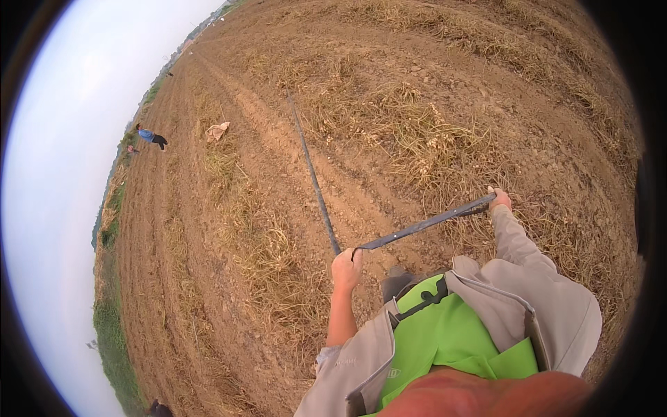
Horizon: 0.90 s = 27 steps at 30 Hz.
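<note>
A long, flat black drip irrigation tape (317, 189) runs from the soil ahead back to my left hand (346, 270), whose fingers are wrapped round it. From there the tape bends and stretches tautly to the right. My right hand (499, 199), farther out, is closed on it, with what looks like a folded layer hanging just beside the grip. The tape between both hands is off the ground, in front of my body. Its far part lies along a bare strip of brown soil (271, 132).
Rows of dry, pulled-up plants (431, 139) lie on the right, with more dry stalks (267, 254) on the left. A pale sack (217, 131) rests on the ground ahead. Far left, a person in blue (149, 136) stands near the green field edge.
</note>
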### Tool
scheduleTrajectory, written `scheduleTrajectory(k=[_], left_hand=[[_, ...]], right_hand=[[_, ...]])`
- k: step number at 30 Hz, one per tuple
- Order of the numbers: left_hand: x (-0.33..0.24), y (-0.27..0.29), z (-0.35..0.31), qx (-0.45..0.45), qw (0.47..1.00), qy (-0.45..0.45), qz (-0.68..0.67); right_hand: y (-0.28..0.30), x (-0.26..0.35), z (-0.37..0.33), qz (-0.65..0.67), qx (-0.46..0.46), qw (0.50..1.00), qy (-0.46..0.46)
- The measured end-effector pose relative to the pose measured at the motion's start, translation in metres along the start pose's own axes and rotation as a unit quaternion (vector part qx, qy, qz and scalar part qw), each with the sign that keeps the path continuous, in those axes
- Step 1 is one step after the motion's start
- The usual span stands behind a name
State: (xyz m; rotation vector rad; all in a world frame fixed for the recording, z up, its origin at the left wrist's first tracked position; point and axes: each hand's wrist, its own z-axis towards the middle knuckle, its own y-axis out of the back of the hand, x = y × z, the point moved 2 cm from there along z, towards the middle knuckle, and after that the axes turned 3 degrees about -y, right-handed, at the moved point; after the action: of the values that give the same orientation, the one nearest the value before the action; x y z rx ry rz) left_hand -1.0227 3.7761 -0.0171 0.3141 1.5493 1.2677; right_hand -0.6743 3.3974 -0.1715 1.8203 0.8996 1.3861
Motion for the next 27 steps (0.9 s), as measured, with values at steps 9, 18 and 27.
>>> scheduleTrajectory(k=[9,18,27], left_hand=[[-0.088,-0.045,-0.056,-0.016,0.999,-0.033,-0.019],[-0.095,-0.026,-0.229,-0.182,0.925,0.201,-0.266],[-0.139,-0.034,-0.367,-0.296,0.820,0.240,-0.428]], right_hand=[[0.078,-0.233,-0.024,0.201,-0.063,0.967,-0.145],[0.118,-0.188,-0.113,0.422,0.128,0.896,0.052],[0.185,-0.087,-0.267,0.477,0.418,0.771,-0.052]])
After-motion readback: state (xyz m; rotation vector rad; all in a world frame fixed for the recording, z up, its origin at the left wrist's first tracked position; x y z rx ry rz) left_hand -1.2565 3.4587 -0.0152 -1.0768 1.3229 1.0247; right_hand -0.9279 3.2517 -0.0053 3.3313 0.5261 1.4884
